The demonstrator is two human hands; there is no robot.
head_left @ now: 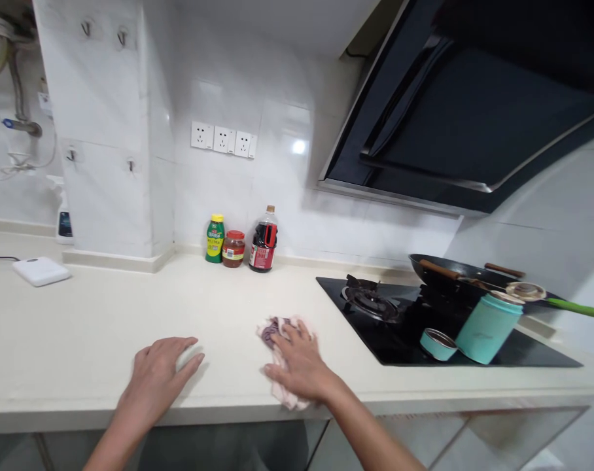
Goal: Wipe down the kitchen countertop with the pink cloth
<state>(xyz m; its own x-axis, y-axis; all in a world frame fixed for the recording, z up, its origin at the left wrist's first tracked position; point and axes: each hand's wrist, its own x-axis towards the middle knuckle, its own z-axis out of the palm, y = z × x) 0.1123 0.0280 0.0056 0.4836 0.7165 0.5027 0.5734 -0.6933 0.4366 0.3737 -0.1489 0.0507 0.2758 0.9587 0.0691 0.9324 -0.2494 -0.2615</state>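
Note:
My right hand presses a crumpled pale pink cloth with a dark patterned patch against the cream countertop. Its fingers bend over the cloth, and part of the fabric is hidden under the palm. To the left, my left hand hovers over or rests near the counter's front edge; I cannot tell whether it touches. Thumb and fingers there are apart, with nothing between them.
Against the wall stand a green bottle, a red-lidded jar and a dark sauce bottle. The black stove at right carries a wok, a teal canister and its lid. A white device lies left.

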